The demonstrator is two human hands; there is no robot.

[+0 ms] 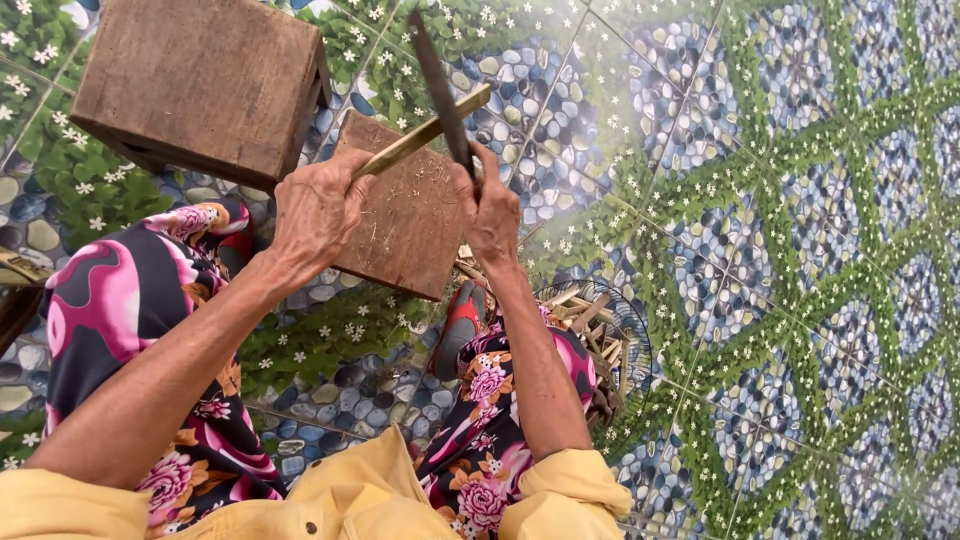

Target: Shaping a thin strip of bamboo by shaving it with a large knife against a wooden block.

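Yellow sleeves (pixel 560 490) are seen nearest. Beyond, a bamboo strip (pixel 425 132) is held in the left hand (pixel 315 215), its grip closed, while a dark knife (pixel 442 90) is clasped by the right hand (pixel 490 205), above a scarred wooden block (pixel 405 225). Farther off, a wooden stool (pixel 200 85) is seen.

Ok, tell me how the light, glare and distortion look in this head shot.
Head view: bright, even daylight; hazy white glare washes the tiled floor along the top edge and the bottom right corner. Wide-lens distortion bends the tile lines. The left hand, right hand, stick and blade look sharp, with only soft shadows.
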